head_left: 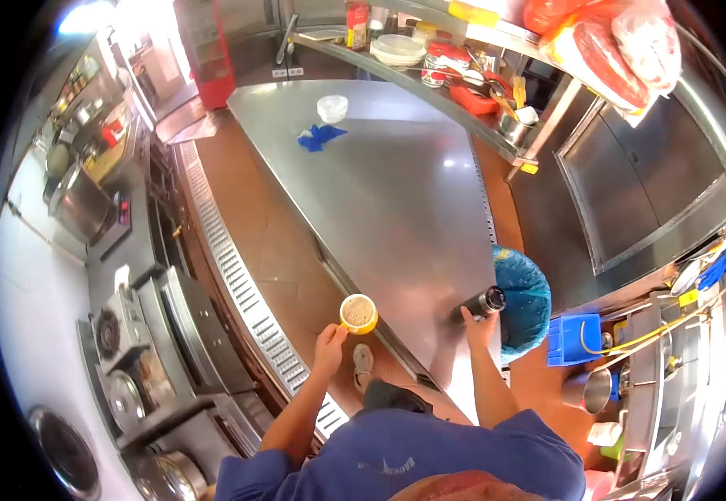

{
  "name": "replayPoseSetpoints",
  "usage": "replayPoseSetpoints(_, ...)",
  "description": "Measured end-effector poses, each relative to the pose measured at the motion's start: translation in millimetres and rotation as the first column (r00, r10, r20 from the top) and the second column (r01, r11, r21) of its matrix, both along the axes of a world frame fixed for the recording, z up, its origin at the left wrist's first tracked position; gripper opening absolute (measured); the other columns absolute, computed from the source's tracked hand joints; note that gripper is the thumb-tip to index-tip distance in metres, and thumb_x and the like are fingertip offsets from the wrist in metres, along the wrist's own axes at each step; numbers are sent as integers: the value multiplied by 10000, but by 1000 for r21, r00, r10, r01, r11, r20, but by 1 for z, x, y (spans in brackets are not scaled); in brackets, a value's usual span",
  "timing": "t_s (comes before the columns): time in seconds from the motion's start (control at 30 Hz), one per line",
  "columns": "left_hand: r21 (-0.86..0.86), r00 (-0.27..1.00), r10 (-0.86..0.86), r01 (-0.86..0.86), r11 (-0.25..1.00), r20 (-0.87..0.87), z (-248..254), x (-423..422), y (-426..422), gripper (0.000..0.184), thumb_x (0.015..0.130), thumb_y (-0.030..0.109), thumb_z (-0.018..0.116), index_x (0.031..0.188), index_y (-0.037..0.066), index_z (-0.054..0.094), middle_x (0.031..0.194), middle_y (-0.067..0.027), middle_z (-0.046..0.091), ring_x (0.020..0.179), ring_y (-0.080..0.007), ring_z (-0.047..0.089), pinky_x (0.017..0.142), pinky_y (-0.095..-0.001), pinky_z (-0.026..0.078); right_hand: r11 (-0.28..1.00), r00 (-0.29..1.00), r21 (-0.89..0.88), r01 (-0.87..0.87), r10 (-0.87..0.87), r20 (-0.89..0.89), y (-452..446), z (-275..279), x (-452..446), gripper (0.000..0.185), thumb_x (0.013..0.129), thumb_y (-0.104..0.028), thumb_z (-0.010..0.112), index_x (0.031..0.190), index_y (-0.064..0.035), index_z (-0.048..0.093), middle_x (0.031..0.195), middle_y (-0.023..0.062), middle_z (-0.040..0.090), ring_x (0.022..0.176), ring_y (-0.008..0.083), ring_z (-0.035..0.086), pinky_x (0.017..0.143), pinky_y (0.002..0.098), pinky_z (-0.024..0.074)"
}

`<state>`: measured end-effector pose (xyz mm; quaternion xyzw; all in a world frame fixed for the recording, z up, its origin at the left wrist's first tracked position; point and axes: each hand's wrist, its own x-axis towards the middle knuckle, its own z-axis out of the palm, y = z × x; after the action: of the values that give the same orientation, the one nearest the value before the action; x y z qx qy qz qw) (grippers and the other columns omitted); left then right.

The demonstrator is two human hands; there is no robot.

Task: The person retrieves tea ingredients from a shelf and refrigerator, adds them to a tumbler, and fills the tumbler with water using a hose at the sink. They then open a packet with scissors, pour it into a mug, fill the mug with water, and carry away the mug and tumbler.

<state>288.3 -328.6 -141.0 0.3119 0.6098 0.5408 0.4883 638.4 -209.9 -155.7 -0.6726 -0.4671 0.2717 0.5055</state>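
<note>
My left hand (330, 344) is closed on the side of a yellow cup (359, 313) with a pale rim, held out beside the table's left edge. Something beige and foamy-looking fills its top. On the other side, my right hand (480, 326) wraps round a dark cylindrical bottle (481, 302), which tilts over the right edge of the steel table (396, 217). I cannot tell whether the bottle touches the tabletop. Just past it is a round bin lined with a blue bag (526, 305).
A blue cloth (321, 137) and a white plastic bowl (332, 108) lie at the table's far end. A shelf (430, 83) with plates and utensils overhangs the back right. Stoves (112, 330) line the left; a blue crate (573, 340) stands on the right floor.
</note>
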Motion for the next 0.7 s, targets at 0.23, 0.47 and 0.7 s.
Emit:
replayPoseSetpoints(0.23, -74, 995, 90, -94, 993, -51, 53, -156, 52, 196, 929, 197, 537, 770, 82, 544, 659, 66, 420, 595, -25, 356, 512, -209, 271, 991, 1000, -130, -14, 12, -16, 64, 23, -86, 652, 653, -145, 840, 1189, -21, 492, 1081, 117, 605, 957, 196, 586, 797, 329, 488)
replayPoseSetpoints(0.47, 41, 967, 251, -249, 968, -40, 67, -323, 124, 242, 951, 202, 532, 738, 94, 494, 646, 64, 388, 545, -31, 322, 491, -211, 260, 977, 996, -199, -79, 86, 23, 178, 70, -249, 717, 623, -334, 854, 1182, -41, 513, 1083, 102, 613, 1010, 220, 567, 866, 361, 464)
replayPoseSetpoints(0.7, 118, 976, 215, -217, 969, 24, 69, -533, 225, 218, 964, 175, 496, 765, 87, 501, 654, 75, 371, 562, -23, 306, 498, -199, 234, 985, 998, -172, -26, 16, -61, 260, 89, -414, 728, 629, -308, 861, 1204, -49, 498, 1089, 81, 627, 993, 181, 584, 866, 348, 480)
